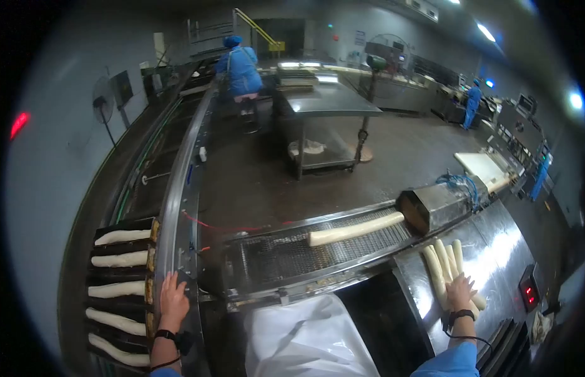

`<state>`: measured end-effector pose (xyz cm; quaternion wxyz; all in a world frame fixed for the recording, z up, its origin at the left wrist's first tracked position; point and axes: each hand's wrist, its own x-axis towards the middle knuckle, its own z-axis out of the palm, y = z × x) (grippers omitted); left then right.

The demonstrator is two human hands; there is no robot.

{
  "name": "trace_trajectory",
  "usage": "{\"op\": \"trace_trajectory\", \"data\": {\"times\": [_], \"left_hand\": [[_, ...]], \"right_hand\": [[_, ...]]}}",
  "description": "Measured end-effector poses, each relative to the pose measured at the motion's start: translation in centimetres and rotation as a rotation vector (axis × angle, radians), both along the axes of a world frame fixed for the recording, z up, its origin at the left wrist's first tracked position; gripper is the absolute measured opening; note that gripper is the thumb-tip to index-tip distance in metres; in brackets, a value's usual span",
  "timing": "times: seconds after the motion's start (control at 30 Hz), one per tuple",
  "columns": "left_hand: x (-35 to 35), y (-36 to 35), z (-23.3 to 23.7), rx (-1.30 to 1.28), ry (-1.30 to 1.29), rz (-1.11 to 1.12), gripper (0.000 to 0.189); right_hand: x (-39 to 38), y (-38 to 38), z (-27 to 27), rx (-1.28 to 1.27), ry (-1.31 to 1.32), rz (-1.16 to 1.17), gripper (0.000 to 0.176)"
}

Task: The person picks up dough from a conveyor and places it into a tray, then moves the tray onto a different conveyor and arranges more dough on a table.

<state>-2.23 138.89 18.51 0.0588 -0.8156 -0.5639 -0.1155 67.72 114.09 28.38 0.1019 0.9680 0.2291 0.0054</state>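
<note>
Dough strips [120,259] lie in pans [120,275]. The left hand [174,300] lies open on the rail [177,207] beside their right edge. A roll [355,230] crosses the belt's [273,257] right half. The right hand [461,293], fingers spread, covers sticks [441,257] near the table's [503,251] left edge.

So strips [120,259] are in pans [120,274] near left, log [355,230] on the belt [273,257] right of those, rolls [441,262] on the near right counter [497,251], table [330,100] far.
</note>
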Motion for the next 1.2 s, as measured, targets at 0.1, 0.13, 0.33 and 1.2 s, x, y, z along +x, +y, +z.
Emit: {"op": "trace_trajectory", "data": {"times": [0.1,0.13,0.33,1.2], "left_hand": [[0.4,1.6,-0.8,0.02,-0.236,0.112,0.036],[0.6,2.0,-0.8,0.02,-0.288,0.135,0.035],[0.4,3.2,-2.1,0.056,-0.279,0.121,0.031],[0.0,3.3,-2.4,0.007,-0.148,0.104,0.027]], "right_hand": [[2.5,5.5,-4.6,0.389,-0.423,0.767,0.059],[-1.8,9.2,-2.7,0.304,-0.166,0.665,0.05],[-19.5,26.1,-8.1,0.401,0.161,1.168,0.048],[-2.4,-14.3,-11.6,0.925,-0.407,-0.379,0.025]]}}
